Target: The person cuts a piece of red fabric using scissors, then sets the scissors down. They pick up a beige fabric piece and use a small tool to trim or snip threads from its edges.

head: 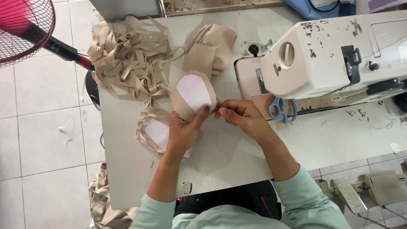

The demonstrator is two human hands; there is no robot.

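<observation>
The left hand point(183, 129) grips a beige cup point(193, 95), a curved fabric piece with a white padded lining facing up. Its fingers are closed around the cup's lower edge, thumb pressed near the right rim. The right hand point(239, 116) meets it at that same rim, fingertips pinched together on the fabric edge, so both hands are closed on the one cup. The cup is held just above the counter point(229, 157), near its middle, left of the sewing machine point(335, 53).

Under the left wrist lies a second cup point(156, 132), flat on the counter, beige border around a white centre, partly covered by the hand. Behind the held cup sits a stack of folded beige pieces point(212, 44), touching or nearly touching its far edge. To the left of that stack a loose heap of beige strips point(127, 57) spreads toward the counter's left edge.

Blue-handled scissors point(283, 111) lie at the machine's base, just beside the right hand. The machine is white and chipped, its head reaching over the counter's right half. A red fan point(23, 27) stands over the tiled floor point(46, 127) at upper left. More beige cloth point(104, 203) hangs below the counter's near left corner. The person wears pale green sleeves point(305, 199).
</observation>
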